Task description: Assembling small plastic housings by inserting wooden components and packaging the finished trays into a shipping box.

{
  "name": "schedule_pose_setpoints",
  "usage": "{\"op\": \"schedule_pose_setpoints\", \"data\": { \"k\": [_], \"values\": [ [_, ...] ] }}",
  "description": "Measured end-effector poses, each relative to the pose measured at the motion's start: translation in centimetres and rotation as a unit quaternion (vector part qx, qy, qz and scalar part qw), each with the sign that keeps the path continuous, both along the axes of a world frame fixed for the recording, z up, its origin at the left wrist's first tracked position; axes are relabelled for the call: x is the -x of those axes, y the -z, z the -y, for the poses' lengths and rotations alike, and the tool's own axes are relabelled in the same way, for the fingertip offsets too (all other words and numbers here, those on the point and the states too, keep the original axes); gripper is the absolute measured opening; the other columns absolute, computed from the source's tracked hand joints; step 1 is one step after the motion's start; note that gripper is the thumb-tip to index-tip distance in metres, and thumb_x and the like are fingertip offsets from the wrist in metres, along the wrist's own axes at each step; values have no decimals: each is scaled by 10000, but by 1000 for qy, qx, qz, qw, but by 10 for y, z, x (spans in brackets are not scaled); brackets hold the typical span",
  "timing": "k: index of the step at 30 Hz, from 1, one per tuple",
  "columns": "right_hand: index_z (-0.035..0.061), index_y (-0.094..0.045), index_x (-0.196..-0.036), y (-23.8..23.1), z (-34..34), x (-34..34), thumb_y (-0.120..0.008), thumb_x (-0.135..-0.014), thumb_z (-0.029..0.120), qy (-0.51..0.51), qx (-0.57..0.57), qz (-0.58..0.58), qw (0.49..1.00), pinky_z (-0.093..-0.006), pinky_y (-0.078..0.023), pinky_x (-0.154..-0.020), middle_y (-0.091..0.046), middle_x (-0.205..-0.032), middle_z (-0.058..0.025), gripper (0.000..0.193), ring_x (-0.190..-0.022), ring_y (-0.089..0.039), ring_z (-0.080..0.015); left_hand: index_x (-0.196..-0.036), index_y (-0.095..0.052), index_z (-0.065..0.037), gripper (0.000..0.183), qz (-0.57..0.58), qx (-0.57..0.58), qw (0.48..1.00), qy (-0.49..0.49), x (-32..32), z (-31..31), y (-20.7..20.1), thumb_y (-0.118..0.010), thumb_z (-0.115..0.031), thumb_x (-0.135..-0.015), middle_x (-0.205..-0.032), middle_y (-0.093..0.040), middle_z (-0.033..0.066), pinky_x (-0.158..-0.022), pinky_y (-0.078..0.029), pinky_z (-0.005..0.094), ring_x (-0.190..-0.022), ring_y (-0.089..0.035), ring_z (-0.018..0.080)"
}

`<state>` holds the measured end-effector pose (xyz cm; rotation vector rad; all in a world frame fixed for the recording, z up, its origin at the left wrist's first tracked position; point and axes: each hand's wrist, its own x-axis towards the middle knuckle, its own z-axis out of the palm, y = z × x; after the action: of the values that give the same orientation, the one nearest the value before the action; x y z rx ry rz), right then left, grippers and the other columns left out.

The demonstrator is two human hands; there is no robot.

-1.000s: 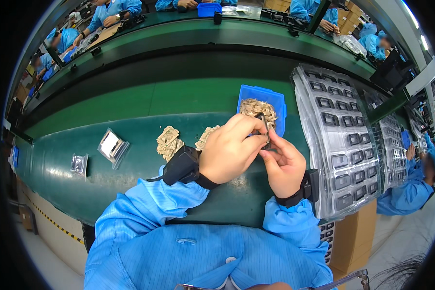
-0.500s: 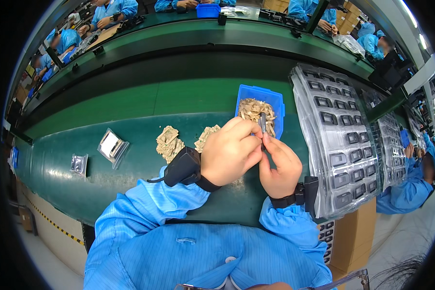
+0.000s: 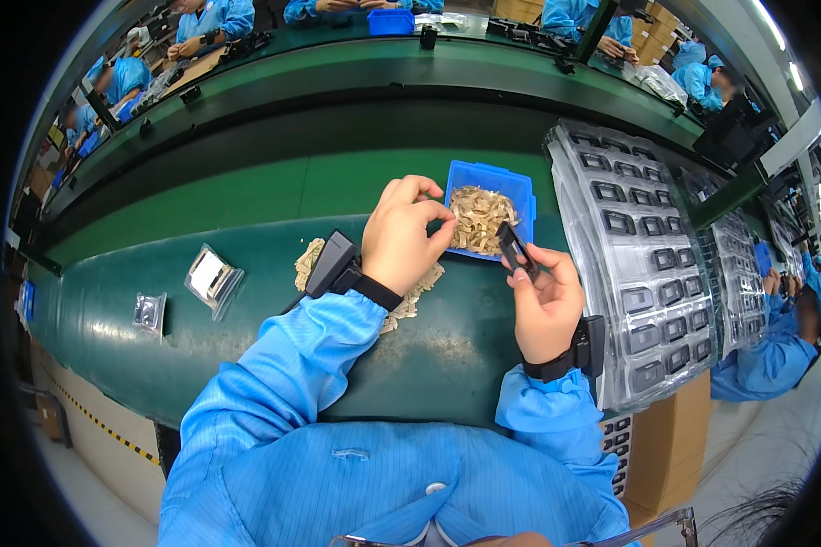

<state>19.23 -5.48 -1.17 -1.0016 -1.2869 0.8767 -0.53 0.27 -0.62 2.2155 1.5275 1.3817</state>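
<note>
My right hand [image 3: 552, 305] grips a small black plastic frame [image 3: 518, 251], tilted up between thumb and fingers at the near right corner of a blue bin [image 3: 525, 191]. Tan peeled strips [image 3: 482, 219] heap up inside that bin. By the bin's left wall, my left hand [image 3: 403, 232] has thumb and forefinger pinched together. Whatever lies between those fingertips is too small to make out. Beneath the left wrist, piles of flat tan pieces [image 3: 409, 308] rest on the green table, partly hidden by the hand and a black wrist device.
Clear plastic trays [image 3: 625, 264] full of black frames are stacked at the right, over a cardboard box [image 3: 670, 447]. Two clear bags of parts, one larger [image 3: 212, 278] and one smaller [image 3: 149, 312], lie at the left. Other people in blue work across the far bench.
My hands have parted: the left moved left and up from the black frame, the right drew slightly right and down, still holding the frame, which has turned to show its opening.
</note>
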Motion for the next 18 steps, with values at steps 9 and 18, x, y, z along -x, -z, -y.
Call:
{"op": "schedule_pose_setpoints", "data": {
  "k": [9, 18],
  "values": [
    [-15, -520, -1168, 1, -6, -4, -522, -1020, 108, -92, 89, -94, 987, -239, -568, -646, -634, -1062, -125, 192, -840, -685, -164, -1033, -747, -40, 207, 151, 73, 972, 162, -16, 17, -22, -730, -73, -830, -1186, -666, 116, -895, -510, 334, -1081, -628, 234],
    [-28, -559, -1119, -1, -1, 2, -489, -1023, 63, -77, 1, -46, 996, -250, -585, -671, -625, -1015, -114, 150, -830, -678, -159, -1094, -735, -30, 229, 204, 189, 922, 268, -17, 23, -18, -727, -62, -868, -990, -735, 101, -812, -539, 282, -919, -686, 168]
  ]
}}
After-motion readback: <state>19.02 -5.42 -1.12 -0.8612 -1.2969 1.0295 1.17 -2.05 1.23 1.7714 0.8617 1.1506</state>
